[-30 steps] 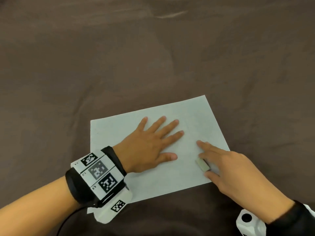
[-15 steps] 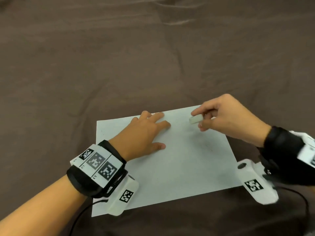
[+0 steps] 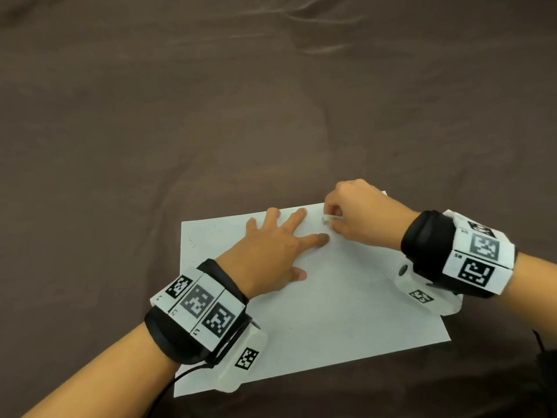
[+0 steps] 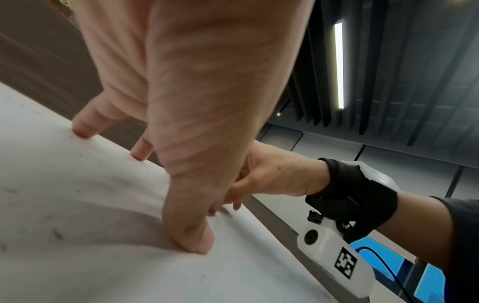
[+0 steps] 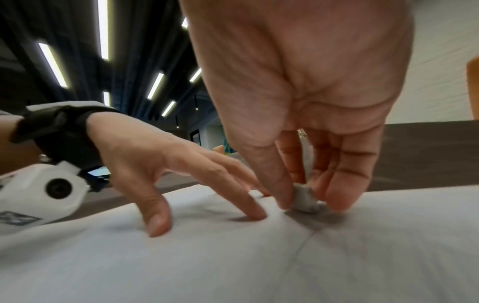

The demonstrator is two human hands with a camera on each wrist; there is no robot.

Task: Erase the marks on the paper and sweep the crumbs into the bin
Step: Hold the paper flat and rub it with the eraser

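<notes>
A white sheet of paper (image 3: 325, 312) lies on the brown cloth, with faint pencil marks and dark crumbs near its far left corner. My left hand (image 3: 271, 251) rests on the sheet with spread, straight fingers, fingertips pressing down in the left wrist view on the paper (image 4: 90, 215). My right hand (image 3: 355, 215) pinches a small grey-white eraser (image 3: 330, 219) at the paper's far edge, just beyond my left index finger. In the right wrist view the eraser (image 5: 305, 199) touches the paper (image 5: 233, 256), held between thumb and fingers. No bin is in view.
Wrinkled brown cloth (image 3: 241, 116) covers the table on every side of the sheet. A faint pencil line (image 5: 302, 246) runs across the paper toward me from below the eraser. Small dark crumbs (image 4: 57, 233) lie on the sheet near my left hand.
My right hand carried the eraser from the paper's near right side to its far edge and set it down on the sheet. My left hand slid farther up the paper.
</notes>
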